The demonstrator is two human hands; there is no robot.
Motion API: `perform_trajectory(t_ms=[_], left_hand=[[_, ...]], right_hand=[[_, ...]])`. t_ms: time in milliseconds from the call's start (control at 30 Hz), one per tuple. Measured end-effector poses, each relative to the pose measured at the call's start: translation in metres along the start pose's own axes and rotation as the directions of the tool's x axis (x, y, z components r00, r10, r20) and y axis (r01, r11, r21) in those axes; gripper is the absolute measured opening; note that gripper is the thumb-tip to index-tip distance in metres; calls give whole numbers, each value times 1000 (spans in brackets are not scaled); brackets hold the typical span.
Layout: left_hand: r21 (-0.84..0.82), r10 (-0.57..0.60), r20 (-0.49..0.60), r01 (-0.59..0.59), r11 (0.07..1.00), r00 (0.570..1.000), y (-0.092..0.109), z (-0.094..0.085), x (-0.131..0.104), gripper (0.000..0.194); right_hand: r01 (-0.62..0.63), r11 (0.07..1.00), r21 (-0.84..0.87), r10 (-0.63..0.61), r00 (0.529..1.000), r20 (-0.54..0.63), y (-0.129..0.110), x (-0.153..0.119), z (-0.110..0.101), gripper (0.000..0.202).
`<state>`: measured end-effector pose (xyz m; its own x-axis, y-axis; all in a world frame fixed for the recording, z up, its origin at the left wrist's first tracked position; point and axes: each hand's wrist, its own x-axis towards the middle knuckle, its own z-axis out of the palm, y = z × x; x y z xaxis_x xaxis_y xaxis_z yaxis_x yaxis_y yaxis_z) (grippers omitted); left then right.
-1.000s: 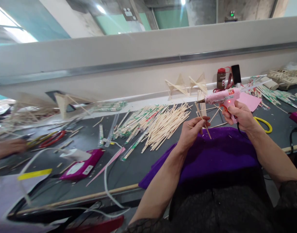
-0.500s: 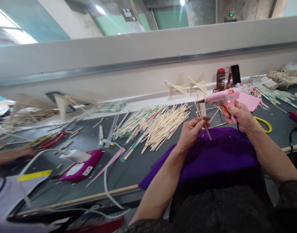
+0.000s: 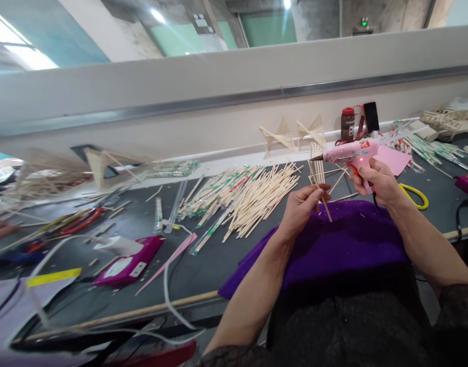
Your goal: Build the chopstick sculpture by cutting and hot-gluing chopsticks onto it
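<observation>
Between its fingertips my left hand pinches the lower end of a fan-like frame of thin wooden sticks, held upright over the purple cloth. My right hand is wrapped round the handle of a pink glue gun with a lit red light. The gun points left, its dark nozzle at the upper part of the stick frame; whether they touch I cannot tell. To the left of my left hand lies a pile of loose wooden sticks, with green-marked wrapped sticks beside it.
Two stick models stand against the back wall, near a red-capped bottle and a phone. Yellow scissor handles lie right. At left are a magenta device, white cable, red-handled tool and another person's hand.
The other person's hand at the far left has moved further left, uncovering tools on the table. My hands, the glue gun and the stick frame have barely moved.
</observation>
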<state>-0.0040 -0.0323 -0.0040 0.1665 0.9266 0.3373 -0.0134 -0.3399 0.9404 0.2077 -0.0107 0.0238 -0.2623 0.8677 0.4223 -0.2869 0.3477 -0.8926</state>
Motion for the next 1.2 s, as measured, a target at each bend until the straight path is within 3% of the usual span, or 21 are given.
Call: perform_trajectory(t_ms=[300, 467, 667, 933, 1067, 1200], left_hand=[[-50, 12, -9, -12, 999, 1000, 1, 0, 0, 26], [-161, -32, -39, 25, 987, 999, 2, -1, 3, 29], [-341, -52, -210, -23, 940, 976, 6, -13, 12, 31], [-427, -22, -492, -219, 877, 870, 15, -39, 23, 15], [-449, -45, -551, -250, 858, 833, 18, -45, 25, 16], [-475, -47, -535, -254, 842, 844, 19, -45, 26, 17]], right_hand=[[-17, 999, -50, 18, 1000, 21, 1, 1, -2, 35], [4, 1000, 29, -6, 998, 66, 1, 0, -4, 33], [36, 998, 58, -42, 995, 90, -2, 0, -6, 35], [-60, 989, -137, 82, 983, 162, -2, -1, -9, 25], [-85, 966, -244, 132, 974, 182, -2, -2, -8, 23], [-66, 946, -318, 126, 977, 170, 1, -2, -8, 29]])
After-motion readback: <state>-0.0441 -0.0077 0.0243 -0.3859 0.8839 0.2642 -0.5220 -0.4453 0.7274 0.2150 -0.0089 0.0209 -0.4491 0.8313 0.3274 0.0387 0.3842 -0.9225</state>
